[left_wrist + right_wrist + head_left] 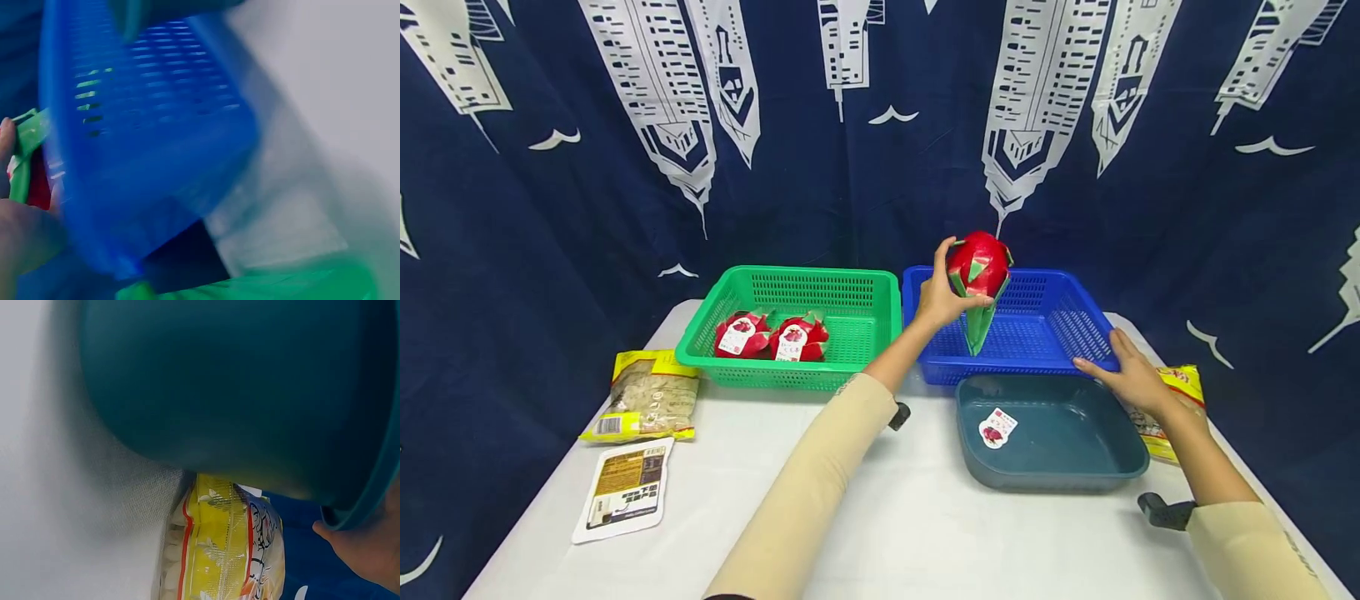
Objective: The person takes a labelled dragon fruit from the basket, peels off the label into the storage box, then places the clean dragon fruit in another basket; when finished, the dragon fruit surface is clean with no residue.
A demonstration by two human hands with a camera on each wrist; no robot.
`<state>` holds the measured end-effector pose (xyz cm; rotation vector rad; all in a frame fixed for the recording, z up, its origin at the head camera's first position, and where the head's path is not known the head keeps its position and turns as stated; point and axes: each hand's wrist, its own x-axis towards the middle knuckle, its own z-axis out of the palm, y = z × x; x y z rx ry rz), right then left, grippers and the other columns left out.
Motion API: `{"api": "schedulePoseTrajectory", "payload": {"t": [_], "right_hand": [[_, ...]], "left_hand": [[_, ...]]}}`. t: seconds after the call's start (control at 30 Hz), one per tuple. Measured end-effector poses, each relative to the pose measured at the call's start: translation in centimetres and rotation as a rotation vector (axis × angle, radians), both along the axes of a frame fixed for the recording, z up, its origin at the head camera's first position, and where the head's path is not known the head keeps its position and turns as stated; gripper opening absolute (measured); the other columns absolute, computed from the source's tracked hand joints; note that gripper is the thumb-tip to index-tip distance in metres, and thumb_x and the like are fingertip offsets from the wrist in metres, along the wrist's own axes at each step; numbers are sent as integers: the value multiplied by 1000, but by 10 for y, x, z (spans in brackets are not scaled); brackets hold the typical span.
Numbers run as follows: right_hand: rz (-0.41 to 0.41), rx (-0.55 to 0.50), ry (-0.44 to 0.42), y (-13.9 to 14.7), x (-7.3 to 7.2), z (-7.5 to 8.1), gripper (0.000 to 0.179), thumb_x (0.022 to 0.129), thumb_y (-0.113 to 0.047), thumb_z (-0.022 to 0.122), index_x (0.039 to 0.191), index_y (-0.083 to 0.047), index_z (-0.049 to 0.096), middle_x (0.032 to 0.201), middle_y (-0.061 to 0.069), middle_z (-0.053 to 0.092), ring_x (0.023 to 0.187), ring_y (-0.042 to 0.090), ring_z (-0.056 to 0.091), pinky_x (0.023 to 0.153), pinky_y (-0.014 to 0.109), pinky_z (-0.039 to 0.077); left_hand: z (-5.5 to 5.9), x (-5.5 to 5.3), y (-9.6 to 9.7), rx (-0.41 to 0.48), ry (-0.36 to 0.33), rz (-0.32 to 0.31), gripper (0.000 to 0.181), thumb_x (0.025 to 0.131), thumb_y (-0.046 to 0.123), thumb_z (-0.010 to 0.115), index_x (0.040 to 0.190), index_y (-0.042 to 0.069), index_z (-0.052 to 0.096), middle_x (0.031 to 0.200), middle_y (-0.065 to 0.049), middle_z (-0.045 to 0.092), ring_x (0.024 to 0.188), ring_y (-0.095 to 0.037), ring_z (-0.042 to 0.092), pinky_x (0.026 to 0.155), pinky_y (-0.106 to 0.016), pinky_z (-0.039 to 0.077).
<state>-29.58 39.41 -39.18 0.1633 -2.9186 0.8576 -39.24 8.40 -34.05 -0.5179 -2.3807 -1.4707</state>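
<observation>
My left hand (942, 297) holds a red dragon fruit (979, 260) with green leaf tips between thumb and fingers, above the blue basket (936, 367). In the left wrist view, part of the dragon fruit (39, 184) shows beside the basket's blurred side. At the basket's front right corner rests my right hand (1131, 379), thumb along the front and fingers at the side. Just in front stands a dark teal bin (1060, 479) with a dragon fruit sticker (997, 427) inside. Two labelled dragon fruits (743, 335) lie in the green basket (790, 377).
A yellow-trimmed clear bag (651, 396) and a flat white pouch (625, 490) lie at the left of the white table (925, 533). Another yellow bag (219, 550) lies beside the teal bin at the right. Behind hangs a dark blue patterned cloth (850, 192).
</observation>
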Motion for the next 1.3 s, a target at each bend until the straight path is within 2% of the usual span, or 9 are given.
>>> {"api": "schedulePoseTrajectory", "payload": {"t": [0.33, 0.47, 0.57, 0.7, 0.83, 1.0, 1.07, 1.17, 1.3], "right_hand": [[-4, 1, 14, -2, 0, -2, 97, 89, -50, 52, 142, 7, -5, 146, 32, -9, 129, 55, 0, 95, 70, 8], [-11, -8, -8, 0, 7, -5, 97, 88, -51, 53, 143, 5, -5, 146, 31, -9, 128, 56, 2, 94, 71, 10], [-12, -12, -8, 0, 7, -4, 98, 87, -51, 53, 143, 4, -5, 147, 30, -8, 128, 56, 3, 94, 71, 10], [-21, -5, 7, 2, 4, -2, 98, 87, -51, 54, 143, 4, -4, 147, 29, -8, 128, 56, 4, 95, 71, 10], [-25, -10, 3, 0, 1, -2, 98, 87, -51, 55, 143, 5, -4, 147, 29, -7, 128, 56, 5, 95, 70, 10], [-30, -19, 15, 1, 1, -2, 100, 86, -50, 57, 143, 5, -2, 148, 29, -4, 130, 54, 6, 98, 67, 10], [-34, -26, 16, 1, 0, -2, 100, 85, -51, 58, 144, 5, -1, 148, 29, -3, 130, 53, 7, 99, 67, 11], [-47, -37, 18, 0, 2, -2, 100, 85, -51, 59, 144, 4, 0, 148, 29, -2, 131, 52, 6, 99, 67, 10], [-62, -32, 40, 1, 4, -4, 99, 85, -50, 59, 144, 6, 3, 148, 29, 1, 131, 52, 9, 99, 66, 12]], "left_hand": [[-43, -23, 18, -299, -289, 46, 108, 60, 31, 88, 141, 36, 17, 123, -19, 50, 112, -33, 49, 86, -39, 46], [-101, -81, 34, -255, -436, 7, 123, 50, 36, 91, 138, 53, 7, 132, -24, 35, 109, -39, 50, 65, -43, 53], [-167, -162, 56, -179, -562, -10, 135, 43, 28, 95, 129, 66, -2, 140, -22, 20, 109, -44, 47, 46, -48, 50], [-207, -222, 78, -119, -655, -7, 146, 27, 18, 97, 111, 80, -5, 142, -18, 14, 109, -50, 44, 38, -51, 46], [-182, -197, 74, -91, -654, -53, 144, 30, 12, 96, 114, 80, 0, 142, -19, 12, 111, -52, 41, 38, -51, 46], [-94, -96, 71, -62, -709, -104, 125, 60, -3, 84, 137, 58, 8, 145, -19, 12, 113, -51, 42, 51, -54, 50], [-70, -70, 75, -85, -725, -120, 121, 63, -4, 82, 139, 56, 9, 146, -20, 11, 109, -51, 46, 56, -54, 51], [-77, -77, 96, -158, -679, -156, 124, 61, 2, 85, 137, 59, 6, 145, -22, 11, 101, -51, 51, 50, -50, 51], [-115, -117, 141, -254, -608, -162, 129, 56, 13, 90, 132, 66, 0, 146, -22, 10, 104, -49, 50, 46, -47, 50]]}}
